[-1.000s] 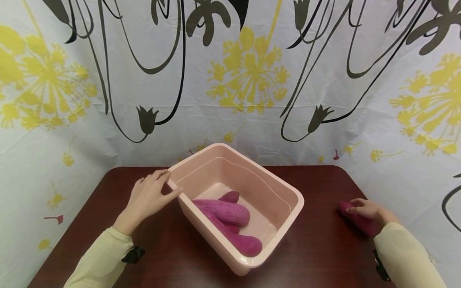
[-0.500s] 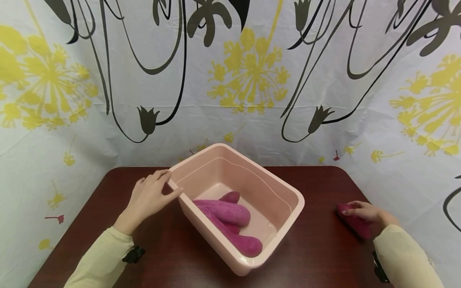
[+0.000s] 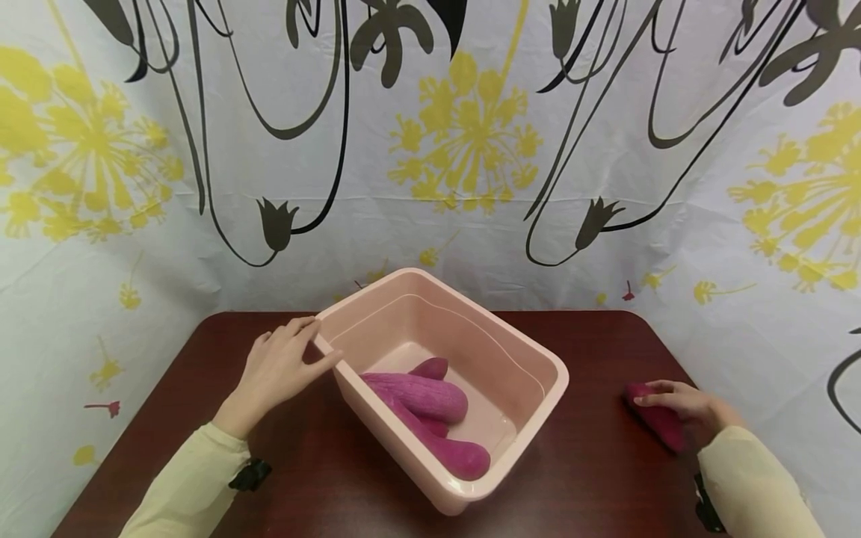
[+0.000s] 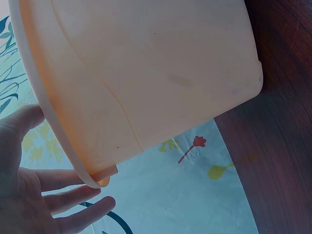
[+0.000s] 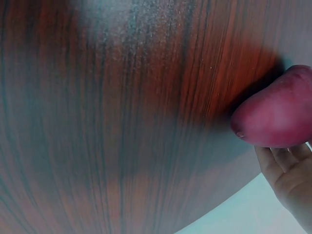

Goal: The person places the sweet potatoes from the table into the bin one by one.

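My right hand (image 3: 679, 401) grips a purple eggplant (image 3: 655, 418) at the right side of the table, fingers over its upper side. In the right wrist view the eggplant (image 5: 275, 112) shows a tapered end with a small nub, close over the wood. My left hand (image 3: 279, 366) rests on the left rim of a pink plastic basin (image 3: 498, 321), fingers extended; the left wrist view shows the thumb and fingers (image 4: 58, 180) touching the rim. Inside the basin lie several purple eggplants (image 3: 430, 400), piled toward its near left side; the lower ones are partly hidden.
The dark red wooden table (image 3: 585, 478) has rounded far corners. A white cloth (image 3: 471, 246) with yellow, grey and black plant prints hangs behind and at both sides, close to the table's edges.
My right hand has shifted slightly to the left with the eggplant, which has turned a little. The left hand, the basin and the eggplants inside have stayed in place.
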A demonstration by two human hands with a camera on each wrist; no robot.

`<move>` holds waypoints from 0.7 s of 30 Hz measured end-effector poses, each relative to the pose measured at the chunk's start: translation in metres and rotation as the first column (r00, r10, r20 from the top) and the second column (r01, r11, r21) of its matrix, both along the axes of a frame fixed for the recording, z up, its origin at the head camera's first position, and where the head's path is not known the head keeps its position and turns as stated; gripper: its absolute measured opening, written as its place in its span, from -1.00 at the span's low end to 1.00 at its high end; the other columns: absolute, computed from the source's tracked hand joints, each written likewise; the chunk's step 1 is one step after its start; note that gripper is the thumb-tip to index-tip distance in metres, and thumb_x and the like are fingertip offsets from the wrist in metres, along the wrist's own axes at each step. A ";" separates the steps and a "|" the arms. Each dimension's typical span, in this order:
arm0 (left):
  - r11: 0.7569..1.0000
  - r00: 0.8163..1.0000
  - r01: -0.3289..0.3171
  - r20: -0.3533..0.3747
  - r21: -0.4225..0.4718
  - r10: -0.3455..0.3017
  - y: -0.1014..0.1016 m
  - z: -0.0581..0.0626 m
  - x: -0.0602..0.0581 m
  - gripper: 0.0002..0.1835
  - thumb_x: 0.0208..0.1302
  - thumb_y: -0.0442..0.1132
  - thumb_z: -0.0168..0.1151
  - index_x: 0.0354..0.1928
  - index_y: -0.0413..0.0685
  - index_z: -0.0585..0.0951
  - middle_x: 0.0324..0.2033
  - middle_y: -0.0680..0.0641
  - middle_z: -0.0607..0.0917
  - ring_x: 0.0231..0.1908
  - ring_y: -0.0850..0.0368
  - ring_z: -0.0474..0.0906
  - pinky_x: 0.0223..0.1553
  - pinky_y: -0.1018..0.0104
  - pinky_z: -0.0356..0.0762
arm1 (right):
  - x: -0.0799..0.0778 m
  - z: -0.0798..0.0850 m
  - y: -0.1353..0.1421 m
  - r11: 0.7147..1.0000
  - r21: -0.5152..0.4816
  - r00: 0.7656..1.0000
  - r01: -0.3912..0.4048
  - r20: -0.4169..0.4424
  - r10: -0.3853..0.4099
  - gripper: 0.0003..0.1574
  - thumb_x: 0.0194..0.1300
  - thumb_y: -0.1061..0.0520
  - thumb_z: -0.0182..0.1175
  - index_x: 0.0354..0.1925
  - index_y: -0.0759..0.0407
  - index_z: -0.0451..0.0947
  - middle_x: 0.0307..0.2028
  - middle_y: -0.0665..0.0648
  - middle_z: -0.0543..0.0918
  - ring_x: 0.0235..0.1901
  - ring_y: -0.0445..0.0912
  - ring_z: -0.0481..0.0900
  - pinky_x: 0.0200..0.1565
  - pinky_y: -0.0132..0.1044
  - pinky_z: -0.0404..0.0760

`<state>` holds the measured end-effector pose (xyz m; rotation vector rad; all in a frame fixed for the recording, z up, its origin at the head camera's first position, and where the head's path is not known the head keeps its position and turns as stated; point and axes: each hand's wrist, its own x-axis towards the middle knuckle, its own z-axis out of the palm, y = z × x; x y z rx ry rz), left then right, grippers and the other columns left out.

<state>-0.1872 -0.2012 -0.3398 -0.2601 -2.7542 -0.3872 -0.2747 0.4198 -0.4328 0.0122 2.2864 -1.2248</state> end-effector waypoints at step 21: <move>1.000 1.000 -0.004 0.004 0.004 0.004 0.001 0.000 0.000 -0.28 0.02 0.21 0.13 0.07 -0.25 0.46 -0.01 -0.25 0.45 -0.04 -0.17 0.37 -0.04 -0.19 0.15 | -0.002 0.001 -0.025 1.000 -0.018 0.999 -0.025 0.046 0.026 -0.20 0.20 -0.04 0.06 0.13 0.50 0.03 -0.31 0.17 0.49 -0.34 0.00 0.51 -0.29 -0.09 0.51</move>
